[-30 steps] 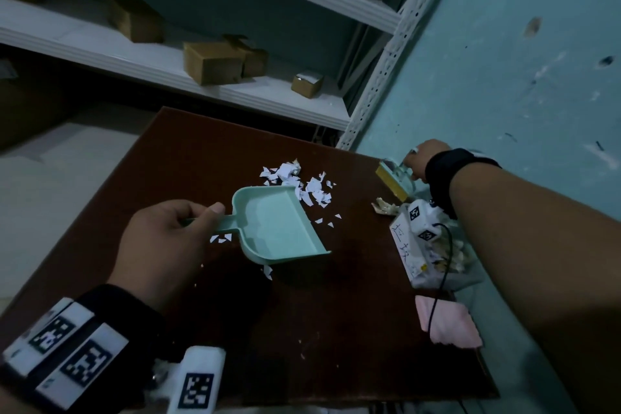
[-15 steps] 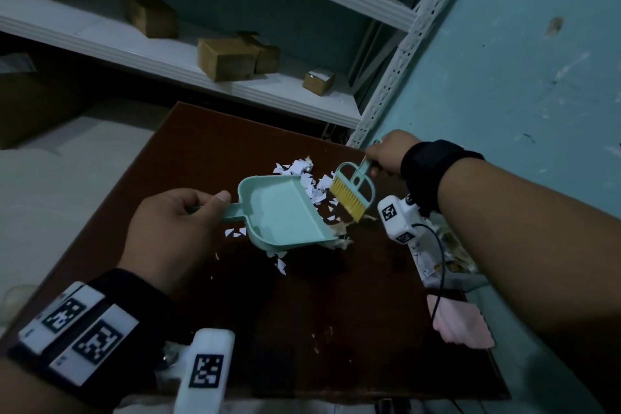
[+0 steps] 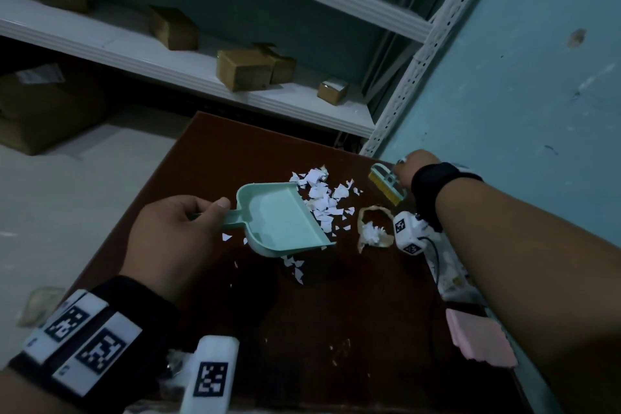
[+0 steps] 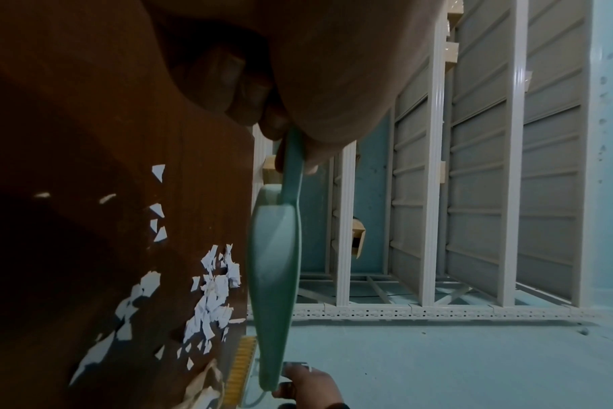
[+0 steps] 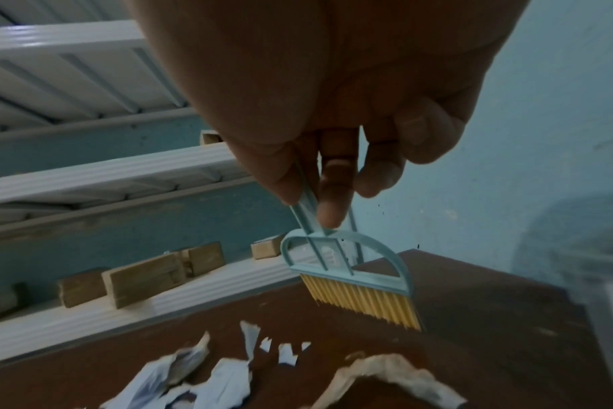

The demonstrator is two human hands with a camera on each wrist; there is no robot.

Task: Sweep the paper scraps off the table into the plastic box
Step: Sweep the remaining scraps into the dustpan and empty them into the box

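A mint-green dustpan [image 3: 279, 215] lies tilted on the dark brown table [image 3: 336, 329], its open edge against a heap of white paper scraps [image 3: 324, 198]. My left hand [image 3: 174, 232] grips the dustpan's handle [image 4: 293, 163]. My right hand [image 3: 411, 166] holds the handle of a small brush [image 3: 386, 183] with yellow bristles [image 5: 364, 301], raised at the table's far right corner beyond the scraps. A crumpled beige and white paper scrap [image 3: 373, 228] lies between dustpan and right wrist. More scraps [image 3: 295, 267] lie in front of the pan. A plastic box [image 3: 450, 272] with scraps shows partly under my right forearm.
A pink pad [image 3: 480, 339] lies at the table's right edge. White metal shelving [image 3: 201, 67] with cardboard boxes [image 3: 243, 69] stands behind the table. A teal wall [image 3: 537, 77] runs along the right side. A large carton [image 3: 43, 104] sits on the floor at left.
The brush has swung from the dustpan's mouth back out to the far right corner. The crumpled beige scrap now lies to the right of the pan. The dustpan has stayed in place.
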